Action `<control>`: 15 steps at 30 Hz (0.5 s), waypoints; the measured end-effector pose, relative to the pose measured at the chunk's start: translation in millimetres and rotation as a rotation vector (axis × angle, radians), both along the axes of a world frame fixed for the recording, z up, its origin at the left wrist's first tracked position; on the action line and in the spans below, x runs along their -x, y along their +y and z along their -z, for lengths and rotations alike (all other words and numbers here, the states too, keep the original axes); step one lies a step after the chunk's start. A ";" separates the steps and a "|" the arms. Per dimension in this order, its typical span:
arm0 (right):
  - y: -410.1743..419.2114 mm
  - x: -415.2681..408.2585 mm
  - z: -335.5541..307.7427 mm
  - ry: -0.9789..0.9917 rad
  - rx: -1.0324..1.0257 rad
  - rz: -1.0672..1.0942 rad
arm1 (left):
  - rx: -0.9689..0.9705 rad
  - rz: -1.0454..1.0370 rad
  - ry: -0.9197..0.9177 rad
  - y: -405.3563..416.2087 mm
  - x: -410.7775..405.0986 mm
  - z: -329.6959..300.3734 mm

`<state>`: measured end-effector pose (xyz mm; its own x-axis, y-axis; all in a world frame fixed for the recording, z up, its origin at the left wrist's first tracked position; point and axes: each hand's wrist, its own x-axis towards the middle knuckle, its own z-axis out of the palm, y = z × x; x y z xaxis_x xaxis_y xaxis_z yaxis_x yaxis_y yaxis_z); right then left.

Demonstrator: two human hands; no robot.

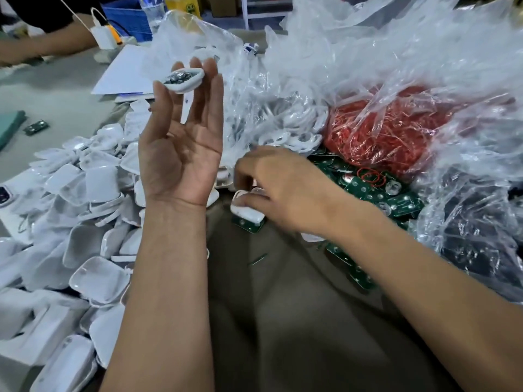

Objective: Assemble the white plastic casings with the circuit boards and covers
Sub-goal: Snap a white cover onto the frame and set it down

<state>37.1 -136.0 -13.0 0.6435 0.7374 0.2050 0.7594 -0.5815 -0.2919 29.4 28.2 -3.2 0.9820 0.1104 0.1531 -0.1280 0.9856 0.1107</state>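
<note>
1. Left hand (181, 154), raised palm-up, pinches a rounded white plastic casing (184, 79) holding a circuit board at its fingertips.
2. Right hand (280, 188) curls around another glossy casing (246, 212) atop green circuit boards (376, 190).
3. Smooth white covers (85, 193) heap left on the desk.

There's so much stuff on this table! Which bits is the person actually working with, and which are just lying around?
In the job:
- left hand holding a casing with a board inside
- right hand on a white casing
- pile of white covers
- green circuit boards

Just lying about:
- bag of red rubber bands
- white charger
- paper sheet
</note>
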 end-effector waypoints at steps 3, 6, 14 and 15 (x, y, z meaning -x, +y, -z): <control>-36.0 -2.1 -6.8 0.222 -0.276 0.109 | 0.019 0.096 -0.045 -11.5 -0.4 -0.7; -74.8 -8.7 -7.7 0.425 -0.531 0.208 | -0.028 0.206 -0.087 -35.7 -0.8 -2.3; -117.4 -24.2 4.1 1.077 -1.364 0.266 | -0.151 0.329 0.048 -83.8 -11.7 12.2; -118.7 -25.9 4.4 1.135 -1.429 0.244 | -0.164 0.320 0.068 -84.4 -12.9 15.2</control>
